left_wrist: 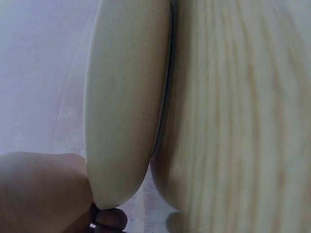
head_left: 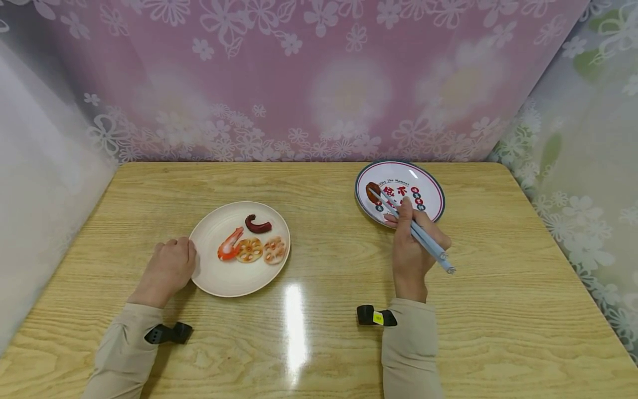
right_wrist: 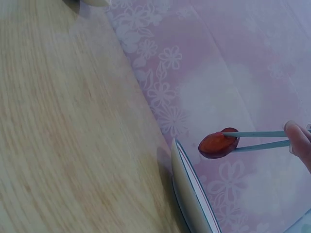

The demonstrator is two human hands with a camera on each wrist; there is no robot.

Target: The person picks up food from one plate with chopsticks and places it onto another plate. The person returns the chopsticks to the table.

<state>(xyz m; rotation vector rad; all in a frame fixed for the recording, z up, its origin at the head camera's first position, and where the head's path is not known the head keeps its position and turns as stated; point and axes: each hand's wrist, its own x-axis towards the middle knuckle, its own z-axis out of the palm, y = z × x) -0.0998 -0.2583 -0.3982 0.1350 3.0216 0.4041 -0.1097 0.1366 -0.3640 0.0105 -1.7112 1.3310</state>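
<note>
In the head view my left hand (head_left: 169, 269) grips the left rim of a cream plate (head_left: 214, 280), and the left wrist view shows fingers beneath that rim. On this plate lie a shrimp (head_left: 229, 245), two lotus root slices (head_left: 249, 250) and a dark red octopus tentacle (head_left: 257, 224). My right hand (head_left: 413, 244) holds a pair of light blue chopsticks (head_left: 427, 244). Their tips pinch a glossy brown oval food piece (right_wrist: 216, 145), raised above the rim of a white plate (head_left: 426, 180) with a blue edge and red characters.
Both plates stand on a wood-grain table (head_left: 324, 221); the white one is near its back edge. A pink floral curtain (head_left: 299, 83) hangs behind, with pale curtains at either side. Black wrist cameras (head_left: 168, 333) sit at both cuffs.
</note>
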